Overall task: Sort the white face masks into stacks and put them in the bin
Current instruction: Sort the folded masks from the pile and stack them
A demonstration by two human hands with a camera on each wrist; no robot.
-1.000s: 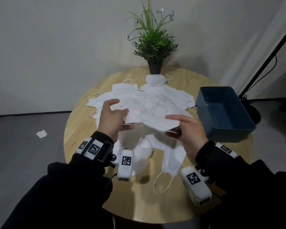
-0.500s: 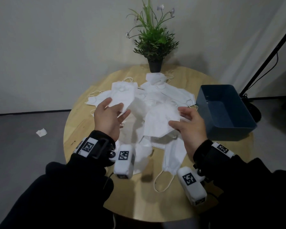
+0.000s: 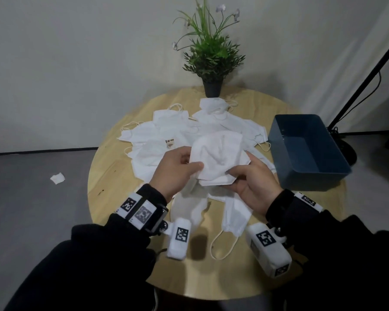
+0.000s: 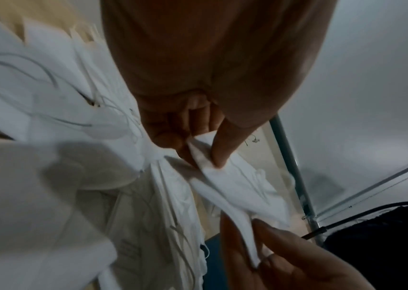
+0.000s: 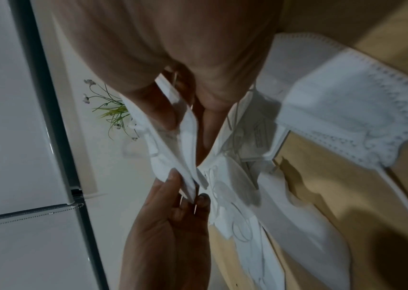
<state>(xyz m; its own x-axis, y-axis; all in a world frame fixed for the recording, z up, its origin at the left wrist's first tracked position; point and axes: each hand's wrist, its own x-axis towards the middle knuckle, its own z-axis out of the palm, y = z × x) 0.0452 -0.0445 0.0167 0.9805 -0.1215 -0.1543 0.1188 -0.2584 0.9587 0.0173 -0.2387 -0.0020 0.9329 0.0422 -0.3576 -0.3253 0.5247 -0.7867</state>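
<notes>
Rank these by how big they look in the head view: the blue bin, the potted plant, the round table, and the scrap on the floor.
1. Round table
2. Blue bin and potted plant look about alike; the plant stands farther off, so no ranking.
3. Scrap on the floor, by far the smallest.

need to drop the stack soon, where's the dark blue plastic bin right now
In the head view the dark blue plastic bin sits at the right edge of the round wooden table, just right of the pile of white masks and the right hand.

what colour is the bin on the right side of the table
Dark blue: the rectangular plastic bin shows best in the head view.
</notes>
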